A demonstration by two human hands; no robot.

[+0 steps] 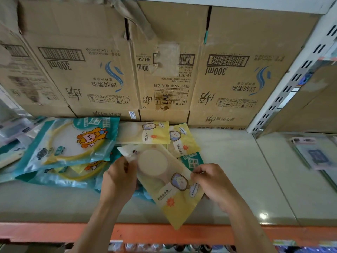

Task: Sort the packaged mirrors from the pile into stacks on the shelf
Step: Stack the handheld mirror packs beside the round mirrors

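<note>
We pinch the probably light, slick, fragile yellow mirror packet [169, 189] by its edges with left hand [118, 178] and right hand [215, 183].

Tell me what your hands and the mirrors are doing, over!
Both busy: left hand and right hand grip one yellow mirror pack over the shelf. Two matching yellow packs lie behind it. Pile of teal packs at left, none blocking.

Two bare forearms rise side by side, wrists apart. The left hand [118, 178] pinches the near corner of a yellow plastic mirror packet [164, 181] lying between the hands. The right hand [215, 183], knuckles up, pinches the packet's opposite edge.
</note>
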